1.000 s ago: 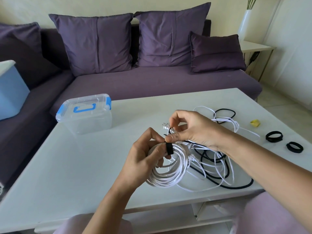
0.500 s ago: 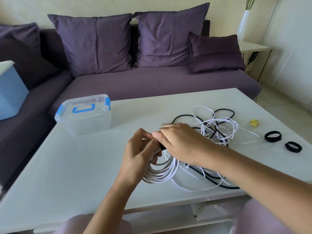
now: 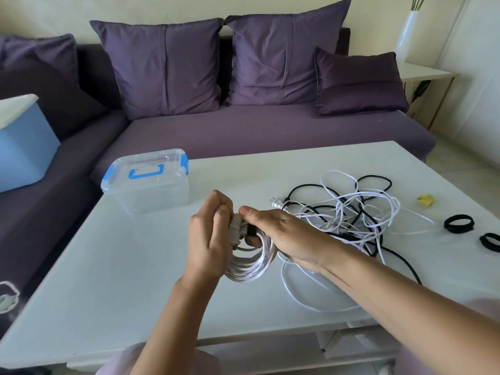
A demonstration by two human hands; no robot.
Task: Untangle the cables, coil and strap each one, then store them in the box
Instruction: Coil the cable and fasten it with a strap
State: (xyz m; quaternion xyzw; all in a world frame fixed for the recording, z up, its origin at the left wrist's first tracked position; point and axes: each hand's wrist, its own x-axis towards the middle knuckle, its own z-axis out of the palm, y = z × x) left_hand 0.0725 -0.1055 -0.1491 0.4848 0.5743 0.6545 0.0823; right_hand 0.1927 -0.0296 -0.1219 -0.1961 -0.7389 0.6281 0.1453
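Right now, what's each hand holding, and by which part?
Left hand grips the white cable coil at its top, around the bundled loops; right hand holds it at the black strap.

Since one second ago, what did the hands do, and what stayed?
The right hand dropped from above the white cable coil and now grips it at the black strap. The left hand keeps holding the coil. The clear box, cable tangle and spare straps stayed put.

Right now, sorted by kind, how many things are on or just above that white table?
Clear box: 1
Coiled white cable: 1
Tangled heap of white and black cables: 1, strands too knotted to count
Loose black strap loops: 2
Small yellow piece: 1
Total: 6
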